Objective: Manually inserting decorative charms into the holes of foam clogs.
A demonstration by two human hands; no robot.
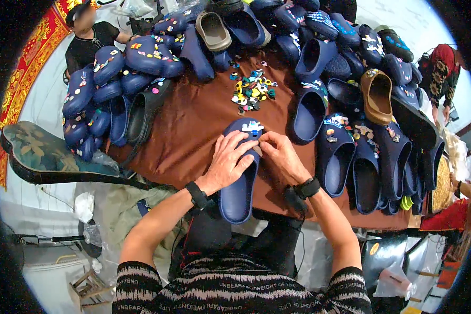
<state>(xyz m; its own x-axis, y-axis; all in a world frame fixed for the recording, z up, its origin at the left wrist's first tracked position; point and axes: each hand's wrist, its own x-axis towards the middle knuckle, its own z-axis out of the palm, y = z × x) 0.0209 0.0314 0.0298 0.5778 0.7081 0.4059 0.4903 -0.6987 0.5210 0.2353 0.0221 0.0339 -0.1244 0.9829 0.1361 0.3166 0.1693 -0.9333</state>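
Observation:
A navy blue clog lies in front of me on the brown cloth, its toe pointing away and its heel toward me. A white and blue charm sits on its toe. Across the clog's upper, my left hand holds it, fingers reaching over the top. My right hand is closed in a pinch at the right side of the upper, close to the left fingertips. Whatever is between those right fingers is too small and hidden to name. Beyond the toe lies a pile of small colourful charms.
Many decorated navy clogs crowd the right side of the brown cloth, with a brown clog among them. More clogs are heaped at the left and back. A camouflage-patterned seat stands left. Two people are farther off.

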